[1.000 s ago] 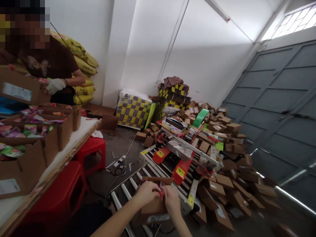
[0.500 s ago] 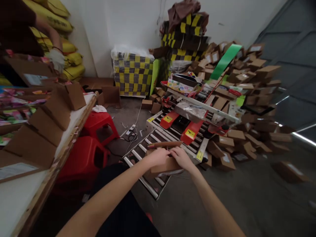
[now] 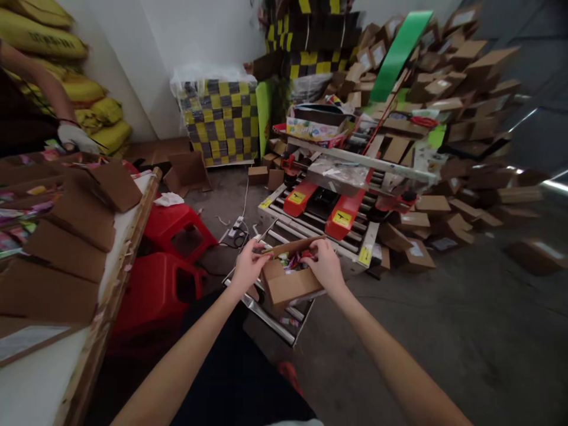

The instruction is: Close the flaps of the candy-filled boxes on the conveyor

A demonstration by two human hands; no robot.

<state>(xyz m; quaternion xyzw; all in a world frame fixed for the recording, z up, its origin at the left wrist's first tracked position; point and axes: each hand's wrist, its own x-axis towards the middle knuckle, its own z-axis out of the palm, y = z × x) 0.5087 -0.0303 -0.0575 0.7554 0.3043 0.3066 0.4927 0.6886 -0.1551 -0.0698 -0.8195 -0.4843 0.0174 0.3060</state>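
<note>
On roller conveyor (image 3: 282, 226), L hand (image 3: 247, 267) & R hand (image 3: 326, 267) grips clamped on open carton (image 3: 289, 285) w/ colourful packets (image 3: 293, 260) inside.

Looks far further down than a second ago: loses the ceiling and the high window, takes in the floor and both forearms. Holds the small cardboard box (image 3: 288, 285) open at the top, where half a second ago pressed flat on its closed flaps. Bares bright wrapped goods (image 3: 294, 260) inside, hidden before. Grips the left flap with the left hand (image 3: 248, 267) and the far right edge with the right hand (image 3: 326, 265), set wider apart than before. By the worktop (image 3: 31, 384), finds the co-worker's gloved hand (image 3: 75, 137) down among the open cartons, no longer at the lifted carton.
</note>
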